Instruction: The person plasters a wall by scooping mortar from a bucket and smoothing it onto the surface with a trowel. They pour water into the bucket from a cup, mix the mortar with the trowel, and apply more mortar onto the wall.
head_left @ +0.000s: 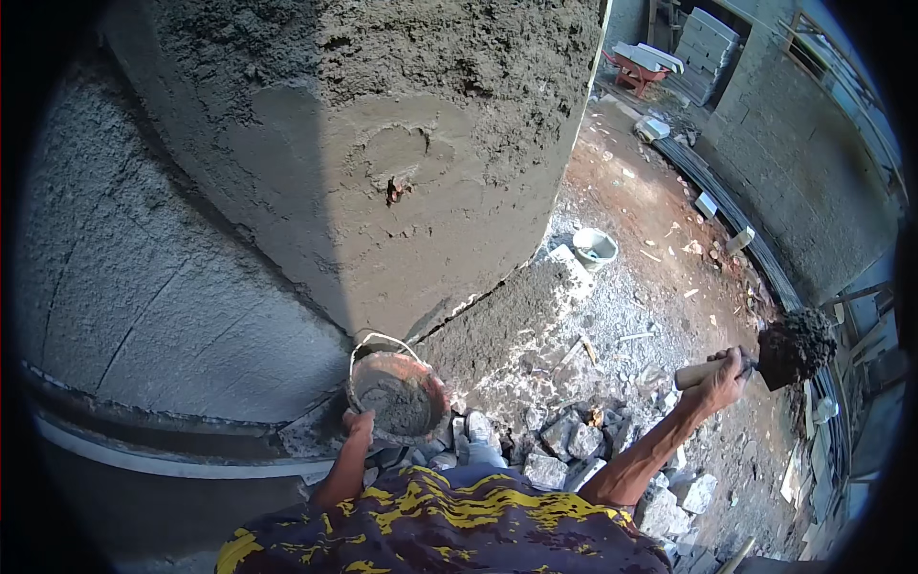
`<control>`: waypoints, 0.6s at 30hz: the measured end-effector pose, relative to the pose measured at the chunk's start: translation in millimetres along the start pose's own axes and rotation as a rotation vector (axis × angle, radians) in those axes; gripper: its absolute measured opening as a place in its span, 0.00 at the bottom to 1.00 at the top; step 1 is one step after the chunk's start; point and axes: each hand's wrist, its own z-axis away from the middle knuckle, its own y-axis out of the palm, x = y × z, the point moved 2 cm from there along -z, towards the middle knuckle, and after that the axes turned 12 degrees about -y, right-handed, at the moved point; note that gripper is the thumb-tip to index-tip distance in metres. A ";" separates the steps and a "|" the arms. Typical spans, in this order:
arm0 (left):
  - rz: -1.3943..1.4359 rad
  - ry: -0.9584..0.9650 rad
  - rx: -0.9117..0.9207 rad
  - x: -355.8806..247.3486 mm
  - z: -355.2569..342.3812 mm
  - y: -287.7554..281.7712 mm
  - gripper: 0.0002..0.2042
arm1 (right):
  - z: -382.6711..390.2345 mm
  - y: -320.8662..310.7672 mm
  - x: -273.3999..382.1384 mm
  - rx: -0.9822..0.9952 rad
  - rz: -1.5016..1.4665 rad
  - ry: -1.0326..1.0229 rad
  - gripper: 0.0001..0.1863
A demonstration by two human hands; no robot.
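Observation:
My left hand (359,424) grips the near rim of a round orange pan (432,383) holding wet grey mortar, close to the base of the wall. My right hand (719,380) is stretched out to the right, shut around the wooden handle of a trowel (776,359). A dark lump of mortar (808,337) sits piled on the trowel's blade. In front of me rises a plastered wall (402,143) with a smoothed wet patch and a small hole in its middle.
Broken stones and rubble (574,445) lie at my feet. A white bucket (595,247) stands on the reddish ground further off. A red wheelbarrow (639,65) and stacked grey blocks (708,43) are at the far end, beside long steel bars (736,215).

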 end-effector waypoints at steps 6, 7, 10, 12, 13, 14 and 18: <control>0.266 0.189 -0.199 78.7 -30.1 -44.4 0.25 | -28.7 79.3 -83.2 -0.883 0.371 -0.272 0.09; 0.134 0.190 -0.351 84.0 -34.7 -46.0 0.26 | -2.6 124.4 -113.6 -0.891 0.368 -0.270 0.09; 0.055 0.165 -0.380 95.1 -58.4 -64.6 0.28 | 141.6 296.4 -107.4 -0.031 0.363 -0.228 0.09; 0.057 -0.012 -0.322 87.3 -20.5 -64.7 0.31 | 274.4 309.2 -113.9 0.697 0.320 -0.166 0.10; 0.034 -0.025 -0.334 91.7 9.0 -71.6 0.31 | 341.7 273.4 -108.3 0.836 0.158 -0.241 0.11; 0.085 -0.033 -0.313 86.4 28.5 -72.9 0.33 | 403.3 218.9 -89.7 0.901 0.045 -0.050 0.12; 0.120 -0.012 -0.332 86.9 9.6 -54.7 0.32 | 469.3 13.1 -91.3 1.926 0.318 0.227 0.23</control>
